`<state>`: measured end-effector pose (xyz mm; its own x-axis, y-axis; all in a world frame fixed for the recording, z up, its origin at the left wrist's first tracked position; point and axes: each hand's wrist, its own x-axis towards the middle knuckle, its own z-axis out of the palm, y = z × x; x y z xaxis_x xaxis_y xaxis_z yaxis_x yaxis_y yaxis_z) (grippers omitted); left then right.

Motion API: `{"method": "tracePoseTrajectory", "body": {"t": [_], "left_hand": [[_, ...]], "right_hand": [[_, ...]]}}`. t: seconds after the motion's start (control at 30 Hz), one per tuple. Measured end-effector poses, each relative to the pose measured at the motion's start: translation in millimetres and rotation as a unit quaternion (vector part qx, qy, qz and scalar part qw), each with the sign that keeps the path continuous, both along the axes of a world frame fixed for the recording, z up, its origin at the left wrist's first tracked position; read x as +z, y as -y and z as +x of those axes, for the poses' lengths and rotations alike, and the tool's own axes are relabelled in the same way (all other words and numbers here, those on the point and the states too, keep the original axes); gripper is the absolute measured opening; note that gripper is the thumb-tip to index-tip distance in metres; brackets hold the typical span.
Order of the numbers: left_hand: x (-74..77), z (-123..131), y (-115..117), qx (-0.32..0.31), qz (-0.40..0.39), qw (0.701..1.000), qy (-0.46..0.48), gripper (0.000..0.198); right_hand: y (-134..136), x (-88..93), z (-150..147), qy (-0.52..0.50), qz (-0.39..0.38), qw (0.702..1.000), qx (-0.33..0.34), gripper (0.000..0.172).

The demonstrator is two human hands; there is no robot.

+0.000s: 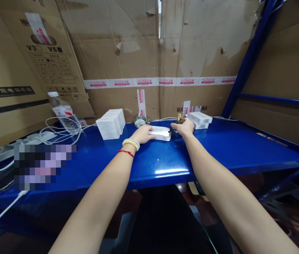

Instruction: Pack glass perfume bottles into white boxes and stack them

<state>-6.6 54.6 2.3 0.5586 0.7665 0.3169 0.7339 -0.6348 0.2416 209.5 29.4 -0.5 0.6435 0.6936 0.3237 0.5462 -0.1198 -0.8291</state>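
Note:
A small white box lies on the blue metal shelf in front of me. My left hand rests on the box's left end with the fingers curled over it; a bead bracelet and a red string circle that wrist. My right hand is closed around a small dark object with a gold-coloured top, just right of the box. Whether that object touches the box I cannot tell.
A row of white boxes stands to the left, two more white boxes lie behind my right hand. A water bottle, white cables, a small round metal object and cardboard walls surround the shelf. A blue upright stands at right.

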Motion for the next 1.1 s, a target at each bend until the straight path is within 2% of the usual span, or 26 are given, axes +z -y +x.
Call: {"method": "tracePoseTrajectory", "body": {"t": [0.13, 0.27, 0.43, 0.6, 0.7, 0.83, 0.9, 0.93, 1.0, 1.1], "left_hand": [[2.0, -11, -1, -0.023, -0.034, 0.998, 0.037, 0.038], [3.0, -9, 5, 0.023, -0.053, 0.996, 0.069, 0.064], [3.4, 10, 23, 0.118, -0.060, 0.990, 0.054, 0.094], [-1.9, 34, 41, 0.165, -0.031, 0.984, 0.067, 0.100], [-6.1, 42, 44, 0.180, -0.013, 0.981, 0.069, 0.103], [-7.7, 41, 41, 0.192, -0.021, 0.979, 0.062, 0.096], [-6.9, 38, 37, 0.188, -0.032, 0.980, 0.059, 0.093], [-6.4, 35, 34, 0.183, -0.036, 0.981, 0.056, 0.093], [-5.8, 29, 26, 0.162, -0.045, 0.985, 0.045, 0.092], [-6.2, 14, 10, 0.100, -0.056, 0.993, 0.033, 0.086]], "right_hand": [[-2, -2.5, 1, -0.006, -0.013, 1.000, 0.011, 0.057], [-8, -8.0, 4, -0.027, 0.003, 0.999, 0.016, 0.054], [-8, -11.7, 6, -0.039, 0.012, 0.999, 0.020, 0.054], [0, -5.5, 0, -0.028, -0.029, 0.999, 0.029, 0.068], [4, 1.6, -6, -0.033, -0.006, 0.999, -0.007, 0.075], [8, 12.4, -9, -0.035, 0.082, 0.993, -0.080, 0.056], [11, 16.0, -11, -0.021, 0.133, 0.987, -0.084, 0.042], [12, 16.9, -12, -0.013, 0.159, 0.985, -0.062, 0.036], [14, 17.0, -15, -0.004, 0.199, 0.980, 0.028, 0.028], [15, 14.2, -24, 0.006, 0.193, 0.966, 0.171, 0.022]]}}
